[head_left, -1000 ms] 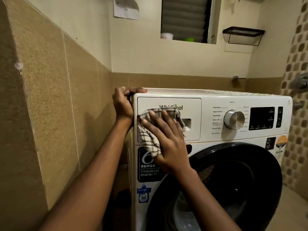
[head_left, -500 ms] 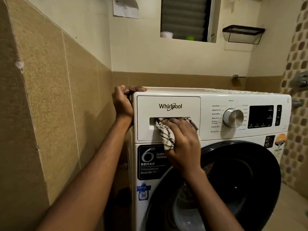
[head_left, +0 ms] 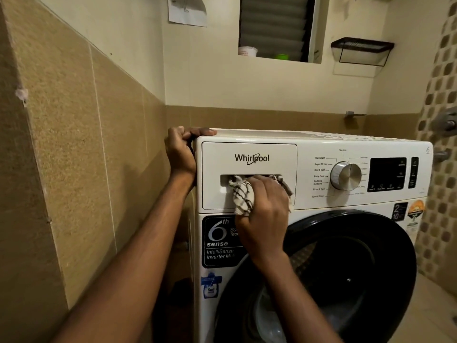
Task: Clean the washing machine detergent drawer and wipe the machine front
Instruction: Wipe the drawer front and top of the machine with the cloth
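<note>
A: Count?

B: Two hands, one cloth, one washing machine, one drawer. On the front there are also one door, one dial, one display and a few stickers.

A: Hands?

B: The right hand (head_left: 262,209) is nearest, fingers curled tight round the checked cloth (head_left: 243,196). It pushes the cloth into the handle slot (head_left: 225,180) of the drawer (head_left: 249,149). Fingertips are hidden in the slot. The left hand (head_left: 180,154) grips the top left corner of the washing machine (head_left: 321,203), thumb flat on the top edge and fingers wrapped round the side.

A: Drawer position?

B: Top left of the machine front, shut, flush with the panel. Cloth ends hang out of the slot on both sides of the hand.

A: Room to move?

B: Tight on the left. The tiled wall (head_left: 74,144) runs close along the machine side, and the left forearm fills that gap. The right forearm crosses the dark round door (head_left: 358,256). The panel to the right of the cloth is open up to the dial (head_left: 345,175), with the display (head_left: 387,174) beyond it.

A: Surroundings?

B: 6th sense sticker (head_left: 218,241) just below the drawer. Taps (head_left: 445,123) on the mosaic wall to the right, near the machine's far corner. On the back wall there is a louvred window (head_left: 272,26) with a white cup (head_left: 247,51) on its sill, a wire shelf (head_left: 361,49) and a paper sheet (head_left: 186,11).
</note>
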### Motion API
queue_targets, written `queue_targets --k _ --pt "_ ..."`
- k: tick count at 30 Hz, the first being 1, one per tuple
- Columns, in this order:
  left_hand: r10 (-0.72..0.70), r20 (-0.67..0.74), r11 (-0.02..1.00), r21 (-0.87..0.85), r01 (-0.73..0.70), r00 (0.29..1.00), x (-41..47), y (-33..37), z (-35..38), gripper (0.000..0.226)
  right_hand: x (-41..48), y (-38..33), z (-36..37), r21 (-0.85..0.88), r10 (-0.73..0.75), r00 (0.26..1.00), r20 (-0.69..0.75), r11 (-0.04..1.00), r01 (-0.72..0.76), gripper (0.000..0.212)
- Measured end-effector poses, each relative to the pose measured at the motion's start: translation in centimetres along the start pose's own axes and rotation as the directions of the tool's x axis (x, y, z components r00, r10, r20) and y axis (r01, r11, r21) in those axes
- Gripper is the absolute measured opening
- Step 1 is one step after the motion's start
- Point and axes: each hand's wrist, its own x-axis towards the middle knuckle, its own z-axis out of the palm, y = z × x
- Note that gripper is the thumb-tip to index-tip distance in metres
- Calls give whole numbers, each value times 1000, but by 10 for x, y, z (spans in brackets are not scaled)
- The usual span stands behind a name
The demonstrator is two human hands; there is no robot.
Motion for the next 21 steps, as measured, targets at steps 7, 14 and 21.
queue_targets --k 7,14,21 --pt "-5 -15 1000 -14 4 1000 -3 2 3 63 -21 -31 10 228 89 989 115 967 -113 73" --pt "-13 -2 1000 -14 13 1000 -5 6 5 69 1 26 -15 314 -214 962 170 937 152 44" --pt "20 10 1000 -6 -20 1000 -3 5 3 68 -14 -3 -5 -184 11 989 150 983 17 66"
